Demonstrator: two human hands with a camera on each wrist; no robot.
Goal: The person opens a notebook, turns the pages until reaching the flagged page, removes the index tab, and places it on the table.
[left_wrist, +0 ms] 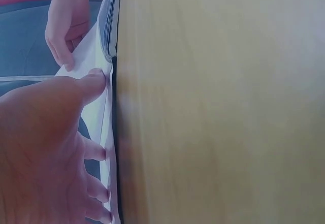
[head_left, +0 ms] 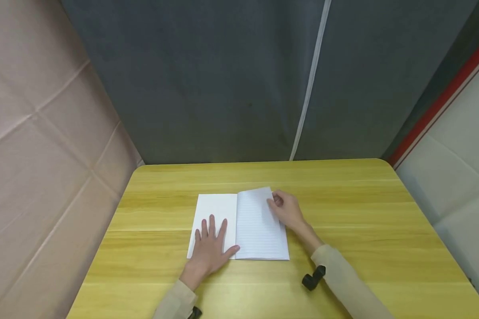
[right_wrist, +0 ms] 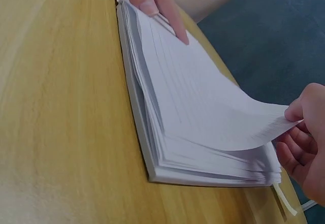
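Two hands are laid on the open notebook at the middle of the table. Its blank left page is pressed flat by the left hand, fingers straight. The top lined page is pinched and lifted at the notebook's far right corner by the right hand.

Notebook: open flat on table, approx centre, spine running 12–6 o'clock. Left page blank white, right page lined. Top right-hand leaf lifted at its 1 o'clock corner, curling up; stack beneath looks thick, white ribbon marker probably.
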